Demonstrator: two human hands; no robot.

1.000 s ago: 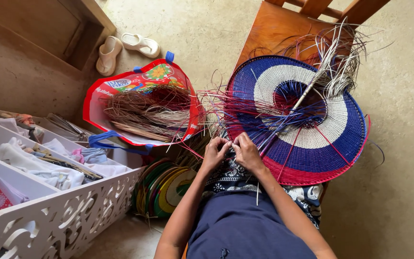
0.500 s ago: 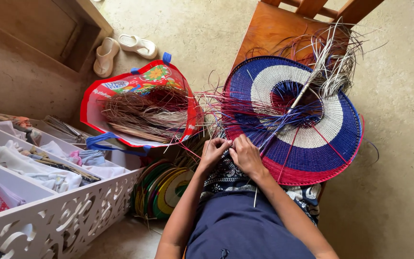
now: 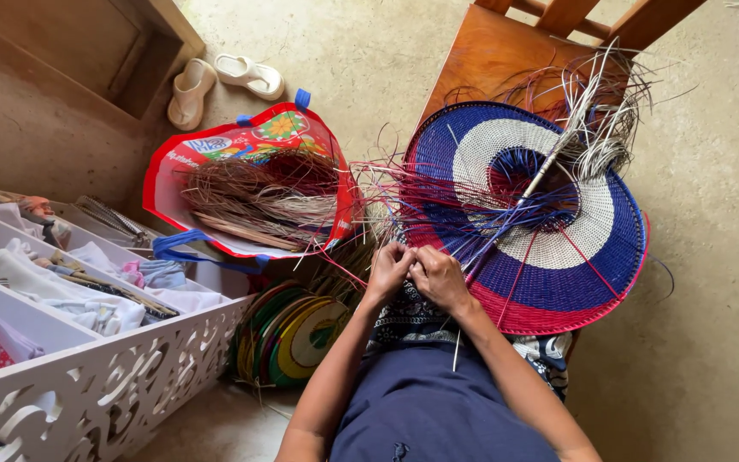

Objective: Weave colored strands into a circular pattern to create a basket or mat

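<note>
A: Hands first. Where are they?

B: Left hand (image 3: 388,267) and right hand (image 3: 438,275) sit knuckle to knuckle over the lap, both pinched shut on thin coloured strands (image 3: 438,224) at the near edge of the woven disc (image 3: 549,222). Fingers curled; which strand each one grips, cannot tell.

A: The disc itself?

B: Round, flat, tilted up from the lap toward the wooden chair (image 3: 506,51). Rings of blue, cream and red. Loose unwoven ends bristle from its top right and fan out to its left.

A: Around the worker?

B: To the left, a red bag (image 3: 181,171) with blue handles lies open on the floor, full of dry brown fibre (image 3: 258,197). Below it, near the left forearm, a stack of finished round mats (image 3: 301,338) in green and yellow stands on edge. Far left, a white openwork shelf (image 3: 104,376) holds folded cloth. A pair of pale sandals (image 3: 220,81) lies on the concrete beyond the bag.
</note>
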